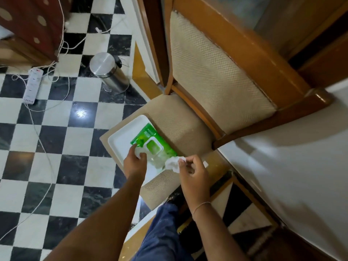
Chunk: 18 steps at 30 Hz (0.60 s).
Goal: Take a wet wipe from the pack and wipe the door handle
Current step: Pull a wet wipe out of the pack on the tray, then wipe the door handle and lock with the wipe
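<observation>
A green wet wipe pack [150,137] lies on a white tray [122,136] on the seat of a wooden chair. Its white flip lid stands open. My left hand [134,162] presses on the pack's near left side, fingers by the lid. My right hand [194,171] pinches a crumpled white wet wipe [175,162] at the pack's near right end; whether the wipe is free of the pack I cannot tell. No door handle shows in this view.
The chair [216,87] has a beige padded seat and back and stands against a white wall [291,176]. On the checkered floor are a steel pedal bin [108,71], a white power strip [33,85] and loose cables. A wooden door frame [152,44] rises behind.
</observation>
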Motion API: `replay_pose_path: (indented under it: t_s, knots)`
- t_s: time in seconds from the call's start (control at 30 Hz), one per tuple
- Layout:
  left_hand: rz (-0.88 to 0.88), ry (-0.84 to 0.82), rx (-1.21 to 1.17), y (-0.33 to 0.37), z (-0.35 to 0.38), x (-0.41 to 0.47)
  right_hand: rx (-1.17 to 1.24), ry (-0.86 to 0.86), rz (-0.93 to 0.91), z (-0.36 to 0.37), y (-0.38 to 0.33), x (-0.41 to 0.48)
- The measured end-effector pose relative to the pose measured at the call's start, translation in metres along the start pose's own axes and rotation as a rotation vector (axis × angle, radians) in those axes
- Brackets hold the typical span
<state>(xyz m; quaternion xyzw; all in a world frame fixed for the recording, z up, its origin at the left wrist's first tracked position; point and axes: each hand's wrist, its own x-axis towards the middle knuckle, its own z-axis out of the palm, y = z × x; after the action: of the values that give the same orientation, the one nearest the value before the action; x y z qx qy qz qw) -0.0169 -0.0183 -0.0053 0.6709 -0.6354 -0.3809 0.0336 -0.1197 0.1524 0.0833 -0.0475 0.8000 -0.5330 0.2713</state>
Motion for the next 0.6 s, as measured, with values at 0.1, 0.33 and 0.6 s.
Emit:
replay_pose_path:
  t_s: [0.1, 0.33, 0.6]
  knots:
    - [-0.016, 0.063, 0.113, -0.007, -0.015, -0.003, -0.01, 0.001, 0.028, -0.009, 0.002, -0.004]
    - [0.242, -0.151, 0.446, 0.01, -0.025, -0.002, 0.003, 0.04, 0.083, -0.031, 0.001, -0.01]
    - [0.318, -0.277, 0.73, 0.005, 0.005, -0.018, -0.052, 0.144, 0.167, -0.069, 0.029, -0.037]
